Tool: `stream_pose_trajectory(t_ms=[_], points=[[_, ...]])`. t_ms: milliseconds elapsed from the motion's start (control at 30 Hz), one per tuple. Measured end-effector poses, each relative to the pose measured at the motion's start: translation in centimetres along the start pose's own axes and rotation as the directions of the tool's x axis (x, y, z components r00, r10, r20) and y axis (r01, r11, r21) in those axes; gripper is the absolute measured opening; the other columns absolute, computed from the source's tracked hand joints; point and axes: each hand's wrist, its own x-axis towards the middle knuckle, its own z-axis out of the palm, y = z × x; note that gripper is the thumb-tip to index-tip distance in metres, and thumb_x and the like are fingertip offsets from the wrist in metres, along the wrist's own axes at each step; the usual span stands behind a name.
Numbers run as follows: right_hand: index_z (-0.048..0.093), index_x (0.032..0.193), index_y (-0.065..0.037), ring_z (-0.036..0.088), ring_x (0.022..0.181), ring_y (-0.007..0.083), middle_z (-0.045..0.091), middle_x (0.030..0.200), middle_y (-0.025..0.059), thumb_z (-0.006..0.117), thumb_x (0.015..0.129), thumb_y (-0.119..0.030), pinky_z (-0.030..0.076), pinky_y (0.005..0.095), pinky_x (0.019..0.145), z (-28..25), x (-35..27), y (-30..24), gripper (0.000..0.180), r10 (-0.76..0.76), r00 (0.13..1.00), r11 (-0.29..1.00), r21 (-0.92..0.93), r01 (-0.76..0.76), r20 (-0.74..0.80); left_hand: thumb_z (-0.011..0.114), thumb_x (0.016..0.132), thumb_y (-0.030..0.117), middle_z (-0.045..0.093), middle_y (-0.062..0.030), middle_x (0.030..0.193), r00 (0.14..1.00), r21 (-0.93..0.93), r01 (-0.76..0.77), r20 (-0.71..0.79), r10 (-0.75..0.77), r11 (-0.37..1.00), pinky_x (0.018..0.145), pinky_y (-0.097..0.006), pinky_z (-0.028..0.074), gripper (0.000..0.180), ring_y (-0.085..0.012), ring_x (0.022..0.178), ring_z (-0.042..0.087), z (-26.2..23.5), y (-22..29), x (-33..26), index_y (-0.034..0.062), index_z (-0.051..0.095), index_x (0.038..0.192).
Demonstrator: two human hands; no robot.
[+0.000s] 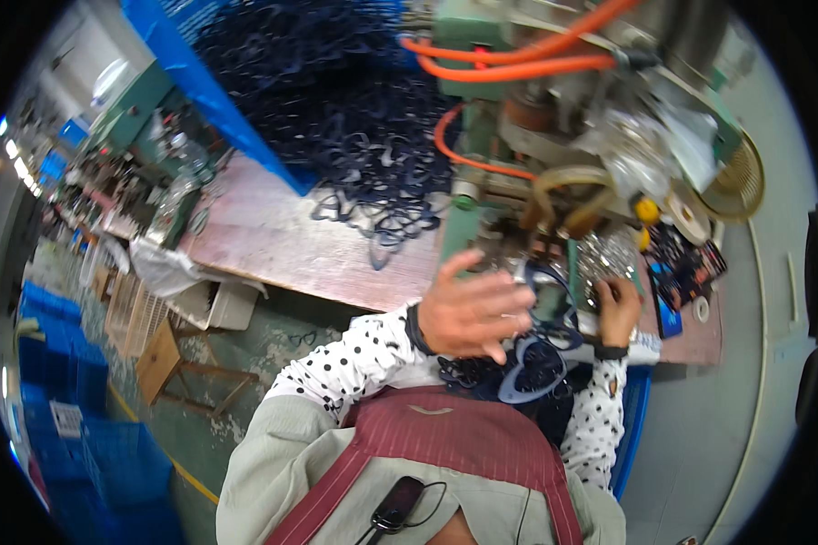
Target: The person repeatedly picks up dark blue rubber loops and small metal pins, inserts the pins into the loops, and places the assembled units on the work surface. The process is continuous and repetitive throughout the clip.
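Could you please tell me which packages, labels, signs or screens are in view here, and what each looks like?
Blue crate label: pale rectangle on a stacked blue crate, lower left.
Printed blue card: flat rectangle on the bench, right of the right hand.
No screens show.

Sleeves [364, 359]: white fabric with black polka dots, long, on both arms. Second sleeve [598, 418] at 4 o'clock, same pattern. Dark band [415, 329] at left wrist; dark band [611, 351] at right wrist. Hands bare: left hand [471, 313], right hand [620, 309]. Torso at 6 o'clock: pale grey-green ribbed top [268, 454]. Over it, dark red pinstriped apron [454, 436] with straps crossing shoulders. Small black device [397, 505] with thin cable on chest.
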Motion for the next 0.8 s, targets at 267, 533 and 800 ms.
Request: stream_pose_trajectory(t_ms=[267, 533, 800], points=[[0.07, 0.091, -0.004, 0.061, 0.085, 0.0304, 0.069, 0.09, 0.0119, 0.067, 0.085, -0.01, 0.047, 0.0387, 0.078, 0.0, -0.8, -1.2, 0.009, -0.118, 0.988, 0.978, -0.186, 0.099, -0.098, 0.055, 0.083, 0.065, 0.045, -0.0193, 0.142, -0.164, 0.151, 0.943, -0.567, -0.807, -0.298, 0.105, -0.056, 0.032, 0.07, -0.0426, 0.127, 0.042, -3.9, -22.7, -13.4, 0.0189, 0.053, 0.136], [0.065, 0.094, -0.004, 0.059, 0.083, 0.0307, 0.066, 0.088, 0.0126, 0.06, 0.09, -0.009, 0.046, 0.0394, 0.077, 0.2, -0.9, -0.6, 0.008, -0.082, 0.983, 0.984, -0.172, 0.054, -0.165, 0.045, 0.091, 0.046, 0.061, -0.006, 0.125, -0.083, 0.336, 0.923, -0.301, -0.95, -0.187, 0.093, -0.056, 0.039, 0.041, -0.0364, 0.117, 0.054, -0.3, -27.3, -16.0, 0.0221, 0.063, 0.119], [0.069, 0.095, -0.003, 0.067, 0.077, 0.0162, 0.07, 0.083, 0.0082, 0.069, 0.086, -0.01, 0.052, 0.0294, 0.071, 0.3, -0.6, -2.5, 0.011, 0.103, 0.971, 0.995, 0.008, -0.104, -0.217, 0.059, 0.089, 0.024, 0.062, -0.0073, 0.112, 0.643, 0.53, 0.509, 0.289, -0.709, 0.678, 0.08, -0.049, 0.043, 0.045, -0.0311, 0.101, 0.059, -2.6, -17.3, -14.1, 0.025, 0.056, 0.133]])
